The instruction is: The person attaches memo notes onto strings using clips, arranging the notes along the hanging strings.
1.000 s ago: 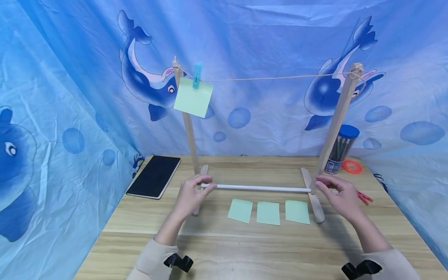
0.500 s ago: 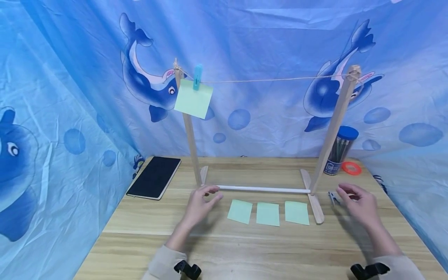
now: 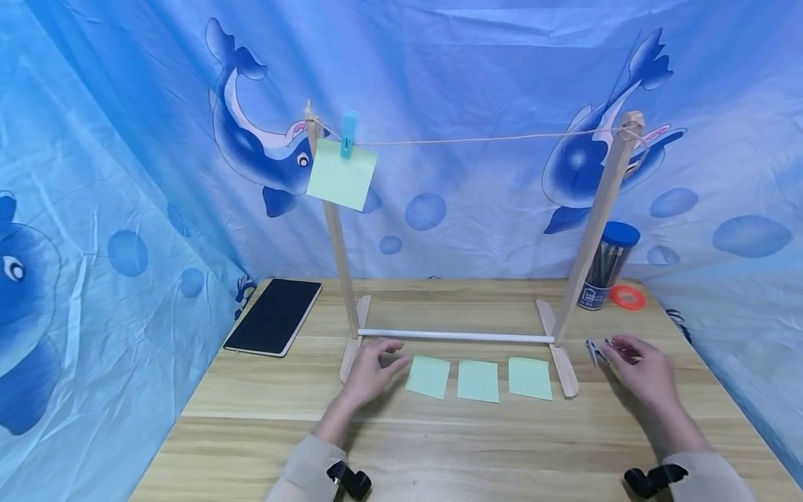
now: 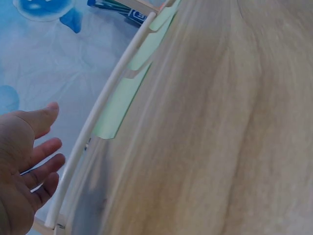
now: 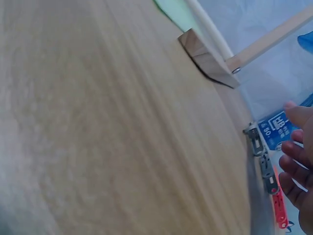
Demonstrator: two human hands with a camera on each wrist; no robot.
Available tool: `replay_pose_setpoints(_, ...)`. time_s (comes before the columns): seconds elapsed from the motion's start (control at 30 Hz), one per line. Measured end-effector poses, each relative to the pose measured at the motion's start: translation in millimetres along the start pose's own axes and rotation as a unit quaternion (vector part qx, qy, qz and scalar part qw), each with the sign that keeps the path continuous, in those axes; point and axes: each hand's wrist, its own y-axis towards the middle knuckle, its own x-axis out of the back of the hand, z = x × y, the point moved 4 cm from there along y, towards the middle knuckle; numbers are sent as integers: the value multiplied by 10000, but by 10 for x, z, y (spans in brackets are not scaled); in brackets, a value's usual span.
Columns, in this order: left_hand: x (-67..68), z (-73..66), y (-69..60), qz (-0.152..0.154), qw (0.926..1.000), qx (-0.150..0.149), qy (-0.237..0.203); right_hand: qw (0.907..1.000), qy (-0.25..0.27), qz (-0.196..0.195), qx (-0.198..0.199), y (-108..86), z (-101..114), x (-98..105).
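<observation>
The left hand (image 3: 370, 371) hovers left of three green paper squares (image 3: 428, 377) lying in a row, its fingers relaxed and holding nothing. At the right, the right hand (image 3: 645, 369) is over grey clips (image 3: 594, 352); in the right wrist view its relaxed fingers are beside the grey clips (image 5: 263, 161) and a red clip (image 5: 279, 210), with nothing held. A wooden frame with a white rod (image 3: 456, 336) stands behind the squares. From its string (image 3: 464, 141) hangs another green square (image 3: 341, 174), under a light blue clip (image 3: 348, 134) near the left post.
A black notebook (image 3: 273, 317) lies at the back left of the wooden table (image 3: 401, 453). At the back right stand a blue-lidded pencil jar (image 3: 607, 266) and a red ring (image 3: 628, 298). The frame's right post (image 3: 599, 226) rises between the squares and the right hand.
Both hands have let go of the frame's base. The left hand has moved right and nearer the paper squares; the right hand has moved right, over to the clips.
</observation>
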Motion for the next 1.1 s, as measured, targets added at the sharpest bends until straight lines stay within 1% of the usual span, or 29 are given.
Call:
replay_pose_setpoints(0.07,-40,31,10,213,9996,76,-141,9999,-93,76,-46,7,-20,-36)
replay_pose_setpoints(0.13,-82,52,19,407,9989,134,-182,9998,-119,151,-45,19,-35,-62)
replay_pose_setpoints(0.27,-165,68,31,819,9961,322,-37,9984,-113,495,-233,30,-58,-93)
replay_pose_setpoints(0.33,-204,66,28,1074,9933,426,70,9972,-138,660,-324,27,-66,-104)
replay_pose_setpoints(0.4,-239,67,28,1318,9900,492,96,9968,-245,714,-267,27,-69,-110)
replay_pose_setpoints(0.43,-253,67,28,1413,9887,504,66,9970,-303,683,-175,27,-69,-111)
replay_pose_setpoints(0.5,-271,65,35,1533,9870,487,9,9974,-432,576,21,35,-70,-111)
replay_pose_setpoints(0.6,-267,46,65,1600,9866,319,2,9972,-535,437,273,61,-74,-103)
replay_pose_setpoints(0.7,-259,20,86,1754,9843,160,95,9966,-548,503,360,77,-92,-100)
replay_pose_setpoints(0.77,-254,10,99,1879,9819,184,146,9958,-596,588,375,90,-99,-99)
replay_pose_setpoints(0.87,-255,37,96,1916,9807,377,21,9944,-700,716,335,97,-99,-110)
replay_pose_setpoints(1.0,-253,104,59,1602,9849,578,-319,9929,-847,760,342,82,-87,-127)
replay_pose_setpoints(1.1,-249,142,42,1332,9884,642,-357,9925,-902,739,355,66,-91,-137)
